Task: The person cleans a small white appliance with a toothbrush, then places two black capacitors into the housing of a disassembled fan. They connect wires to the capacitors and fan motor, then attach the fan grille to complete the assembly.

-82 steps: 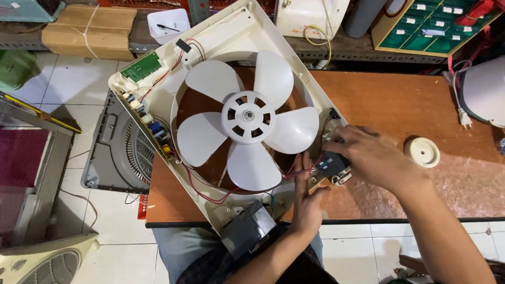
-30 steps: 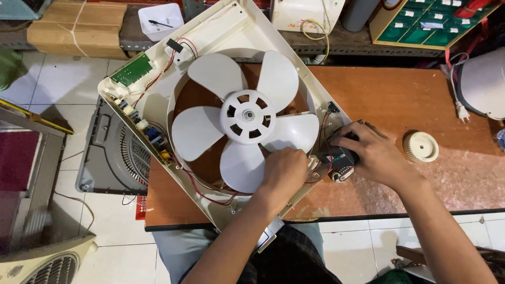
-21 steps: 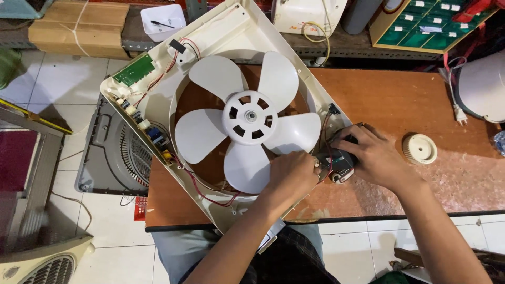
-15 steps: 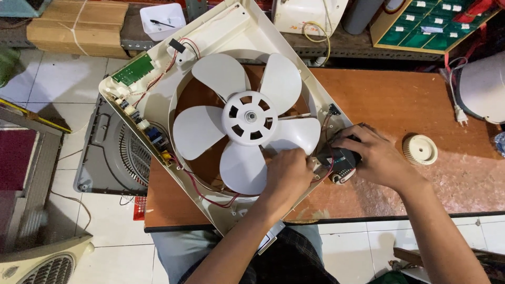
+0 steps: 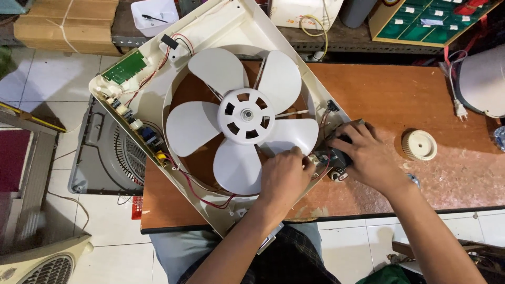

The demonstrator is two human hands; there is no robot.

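A cream square fan housing [image 5: 239, 31] lies open on the brown wooden table [image 5: 400, 89], with a white five-bladed impeller [image 5: 244, 118] in its round opening. My left hand [image 5: 284, 176] rests on the housing's lower right edge, fingers curled against the wires near a small component. My right hand [image 5: 365, 155] grips a small dark motor-like part [image 5: 339, 163] with red wires at the housing's right corner. A green circuit board [image 5: 124, 67] and several coloured switches sit along the housing's left edge.
A white round knob [image 5: 419, 145] lies on the table right of my right hand. A white plug [image 5: 461, 109] and a grey appliance [image 5: 484, 79] are at the far right. A grey fan grille [image 5: 108, 152] lies on the tiled floor at left. Shelves with trays stand behind.
My left hand has moved from below the table edge up onto the housing's lower right edge, and shifted slightly there. My right hand stays on the small dark part.
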